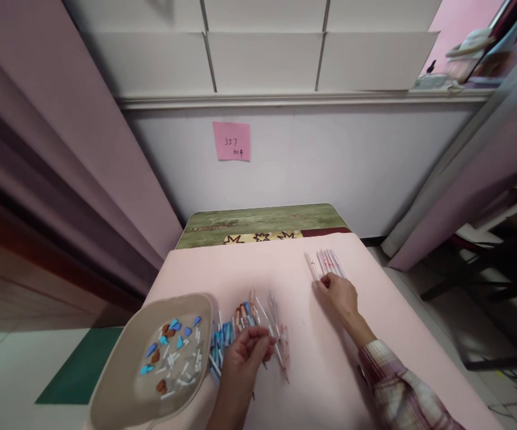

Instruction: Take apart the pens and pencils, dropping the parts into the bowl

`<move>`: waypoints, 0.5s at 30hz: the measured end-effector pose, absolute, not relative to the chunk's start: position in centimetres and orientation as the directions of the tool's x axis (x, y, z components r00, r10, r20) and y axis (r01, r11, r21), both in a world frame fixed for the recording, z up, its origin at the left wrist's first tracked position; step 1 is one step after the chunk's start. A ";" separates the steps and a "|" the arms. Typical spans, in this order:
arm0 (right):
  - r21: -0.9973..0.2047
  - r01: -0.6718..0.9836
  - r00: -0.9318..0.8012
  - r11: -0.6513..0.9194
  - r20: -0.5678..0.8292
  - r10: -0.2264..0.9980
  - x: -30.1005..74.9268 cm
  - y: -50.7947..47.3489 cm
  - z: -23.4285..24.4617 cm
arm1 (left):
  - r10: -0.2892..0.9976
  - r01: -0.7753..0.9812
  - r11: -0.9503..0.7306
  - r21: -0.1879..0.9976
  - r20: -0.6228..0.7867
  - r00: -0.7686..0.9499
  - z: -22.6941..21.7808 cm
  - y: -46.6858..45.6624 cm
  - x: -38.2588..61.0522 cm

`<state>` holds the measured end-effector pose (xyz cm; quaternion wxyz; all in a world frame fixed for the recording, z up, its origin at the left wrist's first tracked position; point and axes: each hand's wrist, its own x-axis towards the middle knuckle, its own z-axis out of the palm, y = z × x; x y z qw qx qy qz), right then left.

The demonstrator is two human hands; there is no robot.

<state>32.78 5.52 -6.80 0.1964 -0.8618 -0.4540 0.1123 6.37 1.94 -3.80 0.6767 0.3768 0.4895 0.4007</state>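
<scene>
My left hand (pixel 246 355) is over a loose pile of pens, thumb and fingers pinched at a slim white pen (pixel 262 310). Blue pens (pixel 220 337) and brown-topped pens (pixel 241 316) lie under and beside this hand. Pale, clear-barrelled pens (pixel 274 310) lie just to its right. Farther right, my right hand (pixel 341 297) has its fingertips closed on the near end of a clear pen (pixel 311 266), which lies on the table. A small row of clear pens with pink and red marks (pixel 329 261) rests against that hand's fingers.
A beige tray (pixel 122 364) on the left holds blue and brown bits and several short white pieces. The table has a pink cover (pixel 312 382), with a green patterned surface (pixel 258 218) behind it. A pink note (pixel 231 141) is stuck to the wall. Curtains hang both sides.
</scene>
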 end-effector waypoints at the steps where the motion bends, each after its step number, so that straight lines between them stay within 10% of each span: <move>1: -0.388 0.745 0.576 -0.543 -0.037 0.816 33.4 6.0 -6.9 | 0.909 -0.167 0.399 0.902 -0.364 0.202 -4.1 1.6 6.0; 11: -0.215 0.737 0.638 -0.641 -0.093 0.765 34.4 6.1 -7.1 | 0.890 -0.146 0.454 0.879 -0.442 0.109 -6.8 -0.8 3.8; 15: -0.375 0.769 0.555 -0.519 -0.013 0.832 32.5 5.0 -7.1 | 0.883 -0.142 0.468 0.872 -0.456 0.111 -6.9 -1.0 3.5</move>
